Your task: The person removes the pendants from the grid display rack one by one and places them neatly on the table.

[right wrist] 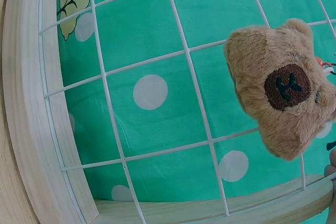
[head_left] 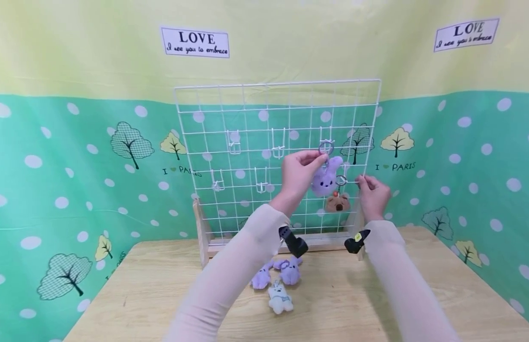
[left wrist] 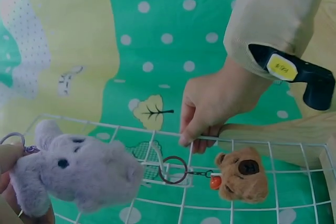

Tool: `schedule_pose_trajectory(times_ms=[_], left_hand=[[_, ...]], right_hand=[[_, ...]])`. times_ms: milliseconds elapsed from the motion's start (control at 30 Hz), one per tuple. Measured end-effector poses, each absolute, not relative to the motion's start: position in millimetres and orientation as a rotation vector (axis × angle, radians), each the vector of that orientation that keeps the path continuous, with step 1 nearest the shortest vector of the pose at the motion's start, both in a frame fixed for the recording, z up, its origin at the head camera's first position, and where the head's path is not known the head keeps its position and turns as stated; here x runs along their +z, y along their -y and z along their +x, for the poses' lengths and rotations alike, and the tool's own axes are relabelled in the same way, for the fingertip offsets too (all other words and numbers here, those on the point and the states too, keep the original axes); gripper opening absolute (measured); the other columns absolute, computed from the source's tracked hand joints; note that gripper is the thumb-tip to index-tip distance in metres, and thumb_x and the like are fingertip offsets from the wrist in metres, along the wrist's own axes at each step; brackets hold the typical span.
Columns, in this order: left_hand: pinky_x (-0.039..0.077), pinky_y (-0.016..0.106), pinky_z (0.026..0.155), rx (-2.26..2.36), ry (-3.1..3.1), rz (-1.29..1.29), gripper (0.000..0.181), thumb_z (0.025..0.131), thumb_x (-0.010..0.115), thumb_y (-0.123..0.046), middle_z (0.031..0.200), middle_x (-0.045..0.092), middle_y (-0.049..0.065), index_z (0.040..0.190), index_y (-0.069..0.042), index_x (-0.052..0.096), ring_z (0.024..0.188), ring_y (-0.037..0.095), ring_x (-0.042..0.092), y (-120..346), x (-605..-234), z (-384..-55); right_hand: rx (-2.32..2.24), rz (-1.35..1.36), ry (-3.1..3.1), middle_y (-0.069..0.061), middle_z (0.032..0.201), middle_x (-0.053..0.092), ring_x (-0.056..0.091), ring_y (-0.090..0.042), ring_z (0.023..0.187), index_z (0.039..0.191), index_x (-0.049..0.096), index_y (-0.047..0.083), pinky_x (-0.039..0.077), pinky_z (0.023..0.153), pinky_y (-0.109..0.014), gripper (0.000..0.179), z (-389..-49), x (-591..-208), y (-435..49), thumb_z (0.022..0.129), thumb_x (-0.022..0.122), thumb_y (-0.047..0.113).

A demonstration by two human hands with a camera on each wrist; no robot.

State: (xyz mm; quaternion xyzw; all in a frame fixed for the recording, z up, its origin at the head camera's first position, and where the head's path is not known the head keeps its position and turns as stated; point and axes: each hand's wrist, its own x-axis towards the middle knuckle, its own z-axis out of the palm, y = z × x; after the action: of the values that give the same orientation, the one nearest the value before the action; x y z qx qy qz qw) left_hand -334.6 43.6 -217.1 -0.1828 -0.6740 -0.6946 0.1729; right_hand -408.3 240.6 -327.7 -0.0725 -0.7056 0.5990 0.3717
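Observation:
My left hand (head_left: 299, 172) pinches the metal key ring (head_left: 326, 147) of a purple bunny plush keychain (head_left: 325, 183). The ring overlaps the upper right white hook (head_left: 327, 135) in the head view, and the bunny dangles below. With thumb and fingers, my right hand (head_left: 375, 194) grips the right side wire of the white grid rack (head_left: 277, 84). Between the hands, a brown bear keychain (left wrist: 244, 174) with an orange bead hangs by its ring (left wrist: 173, 170) from a lower hook. The bear's head (right wrist: 283, 87) fills the right of the right wrist view.
Two purple bunny plushes (head_left: 289, 271) and a white bear plush (head_left: 280, 299) lie on the wooden table (head_left: 162, 285) before the rack. Other white hooks (head_left: 234, 147) are on the grid to the left. A wooden stand (head_left: 200, 232) supports the rack; a printed curtain (head_left: 55, 166) stands behind.

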Motion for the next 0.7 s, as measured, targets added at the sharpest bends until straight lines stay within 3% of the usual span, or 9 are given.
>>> schedule_pose_trajectory(times_ms=[367, 700], left_hand=[[0.053, 0.025, 0.08, -2.056, 2.083, -0.561, 0.013, 0.083, 0.073, -0.018, 0.093, 0.071, -0.001, 0.095, -0.013, 0.072, 0.09, 0.014, 0.066, 2, -246, -302], [0.052, 0.027, 0.085, -1.966, 2.247, -0.6, 0.021, 0.084, 0.071, -0.019, 0.097, 0.072, 0.005, 0.101, -0.005, 0.07, 0.092, 0.014, 0.066, 52, -298, -285]], right_hand=[[1.53, -0.198, 1.826, -0.009, 0.113, 0.067, 0.065, -0.012, 0.098, 0.115, 0.067, 0.008, 0.05, 0.087, -0.023, 0.034, -406, -327, -240, 0.091, 0.06, 0.033], [1.556, -0.198, 1.823, -0.009, 0.114, 0.067, 0.065, -0.013, 0.101, 0.115, 0.066, 0.009, 0.05, 0.087, -0.022, 0.037, -406, -327, -241, 0.091, 0.06, 0.035]])
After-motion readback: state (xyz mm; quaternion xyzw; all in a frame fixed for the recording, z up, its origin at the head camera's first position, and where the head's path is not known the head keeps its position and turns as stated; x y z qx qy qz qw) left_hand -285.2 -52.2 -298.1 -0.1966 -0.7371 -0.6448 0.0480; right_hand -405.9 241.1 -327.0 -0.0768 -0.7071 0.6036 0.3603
